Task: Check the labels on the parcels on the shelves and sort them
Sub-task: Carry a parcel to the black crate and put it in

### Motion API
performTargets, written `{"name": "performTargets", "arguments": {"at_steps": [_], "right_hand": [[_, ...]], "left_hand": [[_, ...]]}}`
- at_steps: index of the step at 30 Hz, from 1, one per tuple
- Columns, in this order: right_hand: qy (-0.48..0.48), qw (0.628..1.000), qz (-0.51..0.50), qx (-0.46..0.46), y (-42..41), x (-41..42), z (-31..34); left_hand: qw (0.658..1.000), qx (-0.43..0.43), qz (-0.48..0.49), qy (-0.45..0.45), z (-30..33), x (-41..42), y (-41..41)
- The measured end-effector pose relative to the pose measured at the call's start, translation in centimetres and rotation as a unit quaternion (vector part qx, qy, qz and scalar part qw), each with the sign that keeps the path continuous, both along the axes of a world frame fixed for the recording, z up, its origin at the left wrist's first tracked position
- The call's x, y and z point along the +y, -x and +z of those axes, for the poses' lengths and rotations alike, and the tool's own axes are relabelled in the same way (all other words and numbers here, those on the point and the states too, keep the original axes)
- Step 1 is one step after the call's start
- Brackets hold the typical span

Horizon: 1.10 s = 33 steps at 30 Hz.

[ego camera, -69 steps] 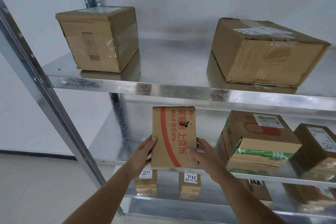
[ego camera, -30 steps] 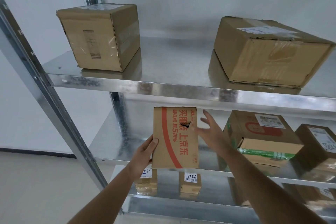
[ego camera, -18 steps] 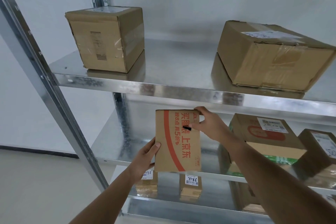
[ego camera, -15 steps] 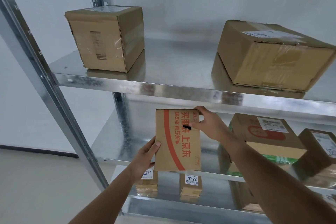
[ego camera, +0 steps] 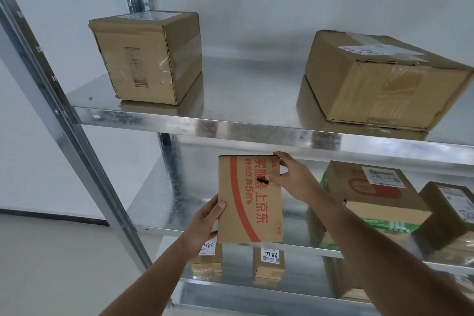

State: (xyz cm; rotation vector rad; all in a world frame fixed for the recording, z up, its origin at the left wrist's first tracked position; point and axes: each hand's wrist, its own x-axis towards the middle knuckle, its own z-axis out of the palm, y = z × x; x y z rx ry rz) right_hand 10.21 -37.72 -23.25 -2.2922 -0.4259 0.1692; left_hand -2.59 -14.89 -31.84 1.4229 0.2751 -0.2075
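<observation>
Head view: left hand (ego camera: 205,226) is gripping the lower left edge of the box (ego camera: 250,199), right hand (ego camera: 292,176) is pinching its upper right corner. Box is standing upright before the middle shelf (ego camera: 159,202) front edge. Two cartons (ego camera: 147,56) are sitting apart on the top shelf (ego camera: 246,92).

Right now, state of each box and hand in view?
red-printed box: held upright at middle shelf front, small tear in its face
left hand: grips its lower left edge
right hand: fingers grip its upper right corner
cube box: taped shut, top shelf left
wide box: taped shut, label on top, top shelf right
green-taped box: shut, middle shelf
</observation>
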Motion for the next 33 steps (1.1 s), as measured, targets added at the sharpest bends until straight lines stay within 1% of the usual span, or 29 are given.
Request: {"name": "performTargets", "arguments": {"at_steps": [2, 5, 7, 12, 18, 21, 25, 28, 31, 33], "right_hand": [[-0.017, 0.999, -0.017, 0.025, 0.8, 0.1, -0.5], [-0.077, 0.992, -0.055, 0.079, 2.9, 0.2, -1.8], [-0.1, 0.988, -0.069, 0.091, 4.4, 0.2, -3.2], [-0.106, 0.989, -0.052, 0.091, 5.9, 0.7, -6.3], [-0.106, 0.989, -0.062, 0.087, 6.0, 0.8, -6.1], [-0.14, 0.983, -0.074, 0.091, 6.2, 1.0, -6.2], [-0.183, 0.974, -0.083, 0.101, 6.4, 1.0, -6.9], [-0.203, 0.969, -0.101, 0.096, 6.5, 0.5, -7.3], [-0.224, 0.959, -0.142, 0.101, 6.4, -0.8, -7.2], [-0.233, 0.95, -0.173, 0.116, 6.3, -1.8, -7.1]], "left_hand": [[1.0, -0.001, 0.001, -0.001, 0.0, 0.0, 0.0], [1.0, -0.007, 0.0, -0.003, -0.1, 0.2, -0.2], [1.0, -0.001, 0.0, -0.002, -0.1, 0.3, -0.3], [1.0, 0.017, -0.009, 0.0, 0.1, 0.1, -0.6], [1.0, 0.024, -0.005, -0.007, 0.2, 0.3, -0.8], [1.0, 0.022, 0.002, -0.005, 0.0, 0.0, -0.8], [0.996, 0.07, 0.056, 0.027, -1.2, 0.1, -1.1], [0.997, 0.078, 0.016, -0.012, -2.1, 0.2, -1.8], [0.995, 0.096, -0.026, 0.021, -1.6, -0.6, -2.5], [0.993, 0.105, -0.036, 0.048, -1.0, -1.4, -2.8]]}}
